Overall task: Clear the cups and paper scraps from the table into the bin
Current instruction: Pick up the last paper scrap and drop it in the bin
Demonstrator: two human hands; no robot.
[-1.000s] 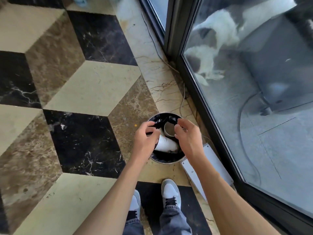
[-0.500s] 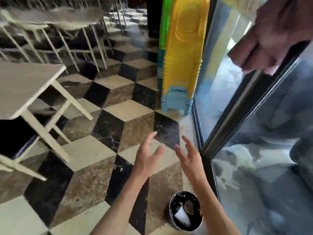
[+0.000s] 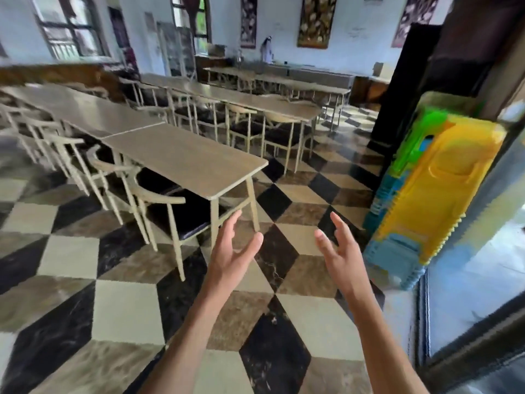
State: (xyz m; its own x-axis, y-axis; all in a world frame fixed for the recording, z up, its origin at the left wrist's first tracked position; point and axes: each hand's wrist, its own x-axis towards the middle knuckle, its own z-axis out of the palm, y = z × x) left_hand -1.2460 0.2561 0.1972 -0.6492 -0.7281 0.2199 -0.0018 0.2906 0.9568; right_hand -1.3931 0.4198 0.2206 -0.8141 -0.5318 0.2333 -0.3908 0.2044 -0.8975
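My left hand (image 3: 231, 254) and my right hand (image 3: 338, 251) are raised in front of me above the checkered floor, both empty with fingers spread apart. A light wooden table (image 3: 184, 157) stands ahead and to the left of my hands, and I see no cups or paper scraps on its top. The bin is out of view.
Wooden chairs with dark seats (image 3: 170, 206) are tucked along the table's left side. More long tables (image 3: 241, 100) and chairs fill the room behind. A stack of yellow, blue and green plastic stools (image 3: 434, 200) stands at the right by a glass door (image 3: 477, 294).
My view has swung up from the bin on the floor to the room. Both hands have left the bin with the cups in it and have risen, open and empty.
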